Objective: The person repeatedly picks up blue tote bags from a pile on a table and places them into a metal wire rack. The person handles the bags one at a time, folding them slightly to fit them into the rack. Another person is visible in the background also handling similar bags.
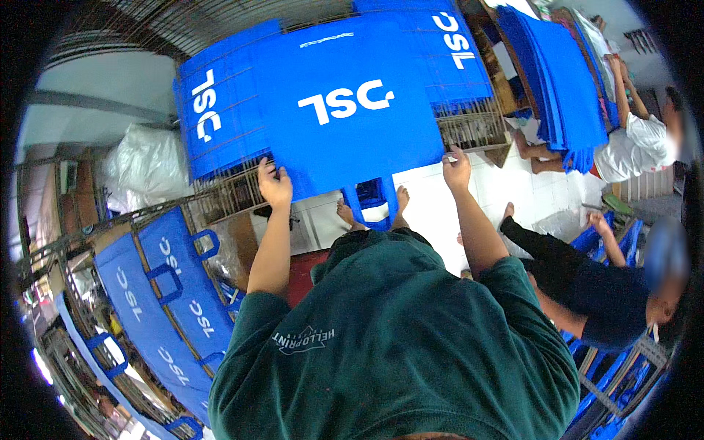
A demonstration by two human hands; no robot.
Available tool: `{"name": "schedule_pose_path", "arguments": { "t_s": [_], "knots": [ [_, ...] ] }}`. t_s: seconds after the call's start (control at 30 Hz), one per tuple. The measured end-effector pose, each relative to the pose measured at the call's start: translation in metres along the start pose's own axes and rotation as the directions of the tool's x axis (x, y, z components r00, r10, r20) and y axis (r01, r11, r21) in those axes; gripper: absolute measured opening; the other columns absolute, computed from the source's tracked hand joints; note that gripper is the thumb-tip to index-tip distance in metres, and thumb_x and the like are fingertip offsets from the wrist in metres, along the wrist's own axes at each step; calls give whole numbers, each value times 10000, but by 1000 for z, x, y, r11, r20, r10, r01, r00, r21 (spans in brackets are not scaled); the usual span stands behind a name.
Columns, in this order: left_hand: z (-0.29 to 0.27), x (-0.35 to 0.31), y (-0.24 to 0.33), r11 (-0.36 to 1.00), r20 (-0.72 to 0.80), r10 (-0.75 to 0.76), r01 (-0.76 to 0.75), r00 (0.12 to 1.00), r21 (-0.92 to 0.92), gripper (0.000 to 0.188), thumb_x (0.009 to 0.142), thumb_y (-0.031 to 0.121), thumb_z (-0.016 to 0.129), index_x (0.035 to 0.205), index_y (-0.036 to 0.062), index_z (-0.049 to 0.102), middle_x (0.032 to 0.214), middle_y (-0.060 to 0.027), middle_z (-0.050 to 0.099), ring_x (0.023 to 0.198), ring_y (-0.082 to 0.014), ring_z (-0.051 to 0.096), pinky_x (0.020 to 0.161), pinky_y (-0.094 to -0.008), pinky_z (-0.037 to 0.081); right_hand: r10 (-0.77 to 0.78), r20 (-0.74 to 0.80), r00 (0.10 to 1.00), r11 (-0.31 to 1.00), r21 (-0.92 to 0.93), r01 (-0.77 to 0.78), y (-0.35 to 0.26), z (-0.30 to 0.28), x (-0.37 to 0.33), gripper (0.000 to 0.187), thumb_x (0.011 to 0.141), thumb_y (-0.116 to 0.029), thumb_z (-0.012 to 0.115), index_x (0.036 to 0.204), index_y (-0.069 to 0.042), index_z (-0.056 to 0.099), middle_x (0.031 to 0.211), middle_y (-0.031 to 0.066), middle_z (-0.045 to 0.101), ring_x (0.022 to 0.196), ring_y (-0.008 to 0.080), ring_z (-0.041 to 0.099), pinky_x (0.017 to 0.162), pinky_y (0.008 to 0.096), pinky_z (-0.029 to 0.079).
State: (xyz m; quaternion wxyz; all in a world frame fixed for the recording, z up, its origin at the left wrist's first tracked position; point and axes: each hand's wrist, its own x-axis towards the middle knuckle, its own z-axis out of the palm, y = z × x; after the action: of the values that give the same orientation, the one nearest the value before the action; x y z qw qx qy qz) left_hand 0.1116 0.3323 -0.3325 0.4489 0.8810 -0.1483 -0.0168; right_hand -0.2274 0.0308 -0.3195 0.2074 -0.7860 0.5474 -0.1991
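- I see the printed blue sheet (352, 147) ahead of the person, over the wire rack (477, 126), between a left panel (220, 103) and a right panel (451, 62) of the same blue;
- I have the left hand (275, 185) at its near left edge, fingers bent and slightly apart;
- I have the right hand (456, 172) at its near right corner, fingers curled together; at this size I cannot tell whether either hand really pinches the cloth;
- I see blue straps (376, 222) below its near edge, between two bare feet;
- Far left, I see a clear plastic bag (143, 165); right, two co-workers beside more blue cloth (561, 88).
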Motion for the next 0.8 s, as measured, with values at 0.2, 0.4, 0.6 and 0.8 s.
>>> {"name": "schedule_pose_path", "arguments": {
  "t_s": [0.2, 0.4, 0.6, 0.8],
  "knots": [
    [-12, -16, 14, 983, 30, -179, 180, 983, -39, 537, 757, 22, 654, 1248, 34, 438, 876, -132, 625, 748, -223, 618, 674, -344, 493, 139, 38, 990, 990, 5, -139, 22, -65, -28, 374, 751, -157, 643, 1108, -72, 567, 882, 150, 589, 700, 251, 613, 685, 357, 482],
    [-11, -19, 14, 989, 3, -145, 145, 989, -24, 406, 776, 37, 646, 1160, 35, 513, 802, -125, 649, 681, -209, 622, 634, -335, 494, 366, 154, 918, 931, -70, -359, 92, -102, -92, 393, 758, -215, 611, 1102, -32, 560, 866, 179, 641, 780, 308, 627, 726, 369, 487],
    [-16, -18, 21, 979, -20, -200, 200, 980, 28, 363, 795, 83, 644, 1139, 46, 532, 809, -103, 647, 664, -198, 597, 640, -346, 481, 366, 311, 877, 927, -201, -315, 107, -110, -117, 413, 735, -255, 610, 1094, -56, 575, 868, 181, 654, 844, 321, 625, 765, 382, 485],
    [-19, -18, 28, 961, 18, -271, 270, 962, 60, 382, 801, 119, 655, 1154, 54, 526, 845, -100, 647, 710, -208, 600, 664, -354, 474, 196, 377, 905, 980, -87, -176, 76, -107, -84, 389, 748, -234, 638, 1095, -69, 578, 892, 184, 646, 834, 296, 630, 742, 370, 489]
  ]
}}
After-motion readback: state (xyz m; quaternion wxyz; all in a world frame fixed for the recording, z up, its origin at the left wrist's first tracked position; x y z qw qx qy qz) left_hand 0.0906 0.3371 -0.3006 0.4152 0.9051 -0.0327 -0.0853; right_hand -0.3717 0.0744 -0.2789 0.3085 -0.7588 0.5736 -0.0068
